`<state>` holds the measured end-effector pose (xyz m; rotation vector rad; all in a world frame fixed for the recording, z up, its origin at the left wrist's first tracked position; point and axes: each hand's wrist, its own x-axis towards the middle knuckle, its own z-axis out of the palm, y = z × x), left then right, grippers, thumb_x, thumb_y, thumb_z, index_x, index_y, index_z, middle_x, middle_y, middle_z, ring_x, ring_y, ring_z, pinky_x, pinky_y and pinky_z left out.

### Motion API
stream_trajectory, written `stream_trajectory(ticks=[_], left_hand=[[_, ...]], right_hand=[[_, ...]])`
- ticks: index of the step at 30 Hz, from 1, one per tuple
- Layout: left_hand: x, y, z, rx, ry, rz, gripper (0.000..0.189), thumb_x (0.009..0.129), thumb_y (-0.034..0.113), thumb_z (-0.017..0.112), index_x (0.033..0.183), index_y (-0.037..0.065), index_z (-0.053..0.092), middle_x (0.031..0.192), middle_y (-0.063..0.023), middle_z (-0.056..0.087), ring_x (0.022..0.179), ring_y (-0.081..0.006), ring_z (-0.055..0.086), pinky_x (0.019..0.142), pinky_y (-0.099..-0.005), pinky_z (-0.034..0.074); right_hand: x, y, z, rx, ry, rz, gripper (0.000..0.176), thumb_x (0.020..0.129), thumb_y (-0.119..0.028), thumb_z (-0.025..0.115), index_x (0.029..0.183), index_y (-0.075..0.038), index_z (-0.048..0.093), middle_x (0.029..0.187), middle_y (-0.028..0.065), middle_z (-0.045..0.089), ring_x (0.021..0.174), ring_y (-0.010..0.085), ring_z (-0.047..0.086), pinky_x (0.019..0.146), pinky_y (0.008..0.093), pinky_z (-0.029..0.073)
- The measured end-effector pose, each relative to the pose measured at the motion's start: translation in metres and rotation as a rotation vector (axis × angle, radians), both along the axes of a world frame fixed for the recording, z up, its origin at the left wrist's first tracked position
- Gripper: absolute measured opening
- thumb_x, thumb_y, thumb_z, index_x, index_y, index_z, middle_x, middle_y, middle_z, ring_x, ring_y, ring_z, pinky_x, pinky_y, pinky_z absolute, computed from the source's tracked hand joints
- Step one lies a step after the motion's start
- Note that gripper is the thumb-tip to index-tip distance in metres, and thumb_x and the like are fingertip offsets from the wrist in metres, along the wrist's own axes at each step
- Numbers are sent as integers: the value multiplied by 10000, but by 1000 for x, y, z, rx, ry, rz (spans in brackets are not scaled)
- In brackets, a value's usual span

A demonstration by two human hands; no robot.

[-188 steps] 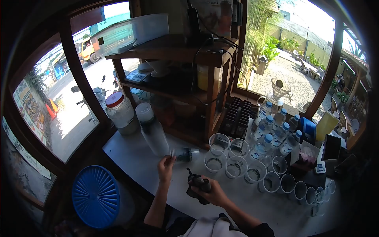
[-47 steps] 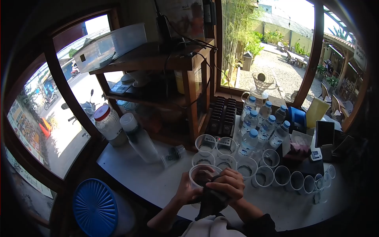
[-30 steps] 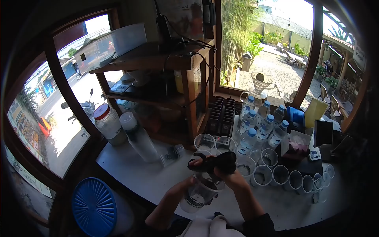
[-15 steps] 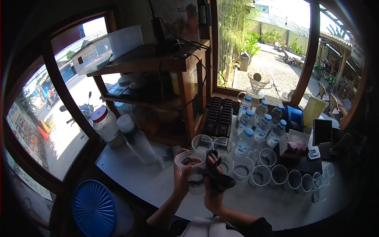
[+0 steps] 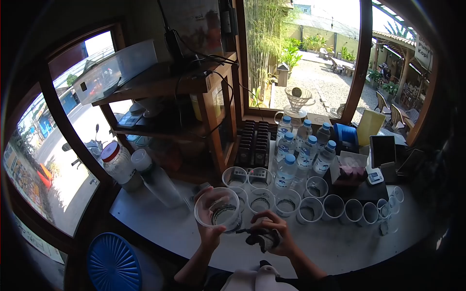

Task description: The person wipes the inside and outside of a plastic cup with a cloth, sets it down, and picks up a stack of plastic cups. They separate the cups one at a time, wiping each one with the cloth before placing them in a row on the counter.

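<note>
My left hand (image 5: 209, 234) is closed around a clear plastic cup (image 5: 228, 219), tilted so that its wide mouth faces me. A dark printed band shows through the cup wall. To its right, my right hand (image 5: 281, 234) grips a crumpled dark cloth (image 5: 262, 239), just apart from the cup. Behind both hands, more clear cups (image 5: 287, 202) stand in a curved row across the counter, running off to the right. A tall stack of clear cups (image 5: 162, 182) leans at the left, beside a jar (image 5: 119, 165) with a red lid.
Several water bottles (image 5: 286, 172) with blue caps stand behind the cups. A wooden shelf (image 5: 194, 85) rises at the back left. A small dark screen (image 5: 382, 150) and a tissue box (image 5: 348, 169) are at the right. Below the grey counter (image 5: 160, 216) sits a blue-lidded bin (image 5: 114, 262).
The cup has tilted its mouth toward me in my left hand. My right hand has turned and lowered the cloth away from the rim. My view has shifted slightly right.
</note>
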<state>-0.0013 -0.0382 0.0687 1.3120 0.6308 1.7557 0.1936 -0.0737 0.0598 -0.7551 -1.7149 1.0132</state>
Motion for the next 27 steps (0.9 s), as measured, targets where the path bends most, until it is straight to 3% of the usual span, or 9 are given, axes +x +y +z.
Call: stream_trajectory(ticks=[3, 4, 10, 13, 18, 21, 27], left_hand=[[12, -4, 0, -55, 165, -217, 1042, 573, 402, 884, 1366, 17, 327, 1236, -136, 493, 1189, -233, 491, 1009, -362, 411], [19, -3, -2, -75, 175, -352, 1058, 547, 336, 893, 1381, 29, 319, 1269, -134, 470, 1203, -247, 481, 1013, -369, 408], [65, -5, -16, -65, 415, -646, 1050, 569, 375, 878, 1403, 41, 336, 1317, -159, 432, 1223, -286, 467, 1038, -404, 381], [97, -11, -12, 146, 731, -534, 1026, 571, 361, 888, 1388, 30, 363, 1322, -147, 440, 1224, -273, 474, 1023, -409, 392], [141, -27, -26, 97, 659, -712, 886, 671, 233, 850, 1391, 34, 373, 1259, -161, 504, 1164, -256, 533, 956, -396, 487], [154, -32, -29, 66, 619, -781, 908, 670, 377, 841, 1375, 26, 389, 1258, -194, 515, 1160, -305, 550, 933, -444, 498], [165, -33, -27, 46, 637, -821, 895, 629, 276, 874, 1353, 34, 407, 1284, -202, 509, 1182, -325, 535, 938, -463, 494]], right_hand=[[13, -16, 13, -1, -360, 82, 520, 522, -38, 737, 1029, -148, 700, 1365, 172, 387, 833, 259, 666, 860, 382, 503], [17, -18, 8, 25, -361, 119, 569, 517, -37, 748, 1068, -170, 693, 1408, 182, 318, 855, 293, 662, 871, 392, 511], [51, -64, -35, 49, -393, -158, 545, 533, -64, 771, 1064, -157, 689, 1370, 212, 366, 972, 359, 633, 882, 414, 507], [72, -94, -39, 38, -456, -412, 553, 550, -80, 792, 1082, -189, 690, 1353, 215, 384, 973, 374, 634, 867, 414, 518], [96, -137, -36, -90, -586, -664, 620, 570, -103, 819, 1146, -274, 669, 1338, 230, 388, 967, 363, 648, 845, 396, 540], [98, -148, -37, -88, -577, -712, 626, 579, -104, 817, 1158, -285, 663, 1354, 238, 368, 963, 366, 651, 858, 401, 535], [83, -163, -34, -218, -568, -914, 623, 586, -105, 817, 1164, -278, 663, 1380, 252, 333, 977, 390, 643, 882, 419, 523]])
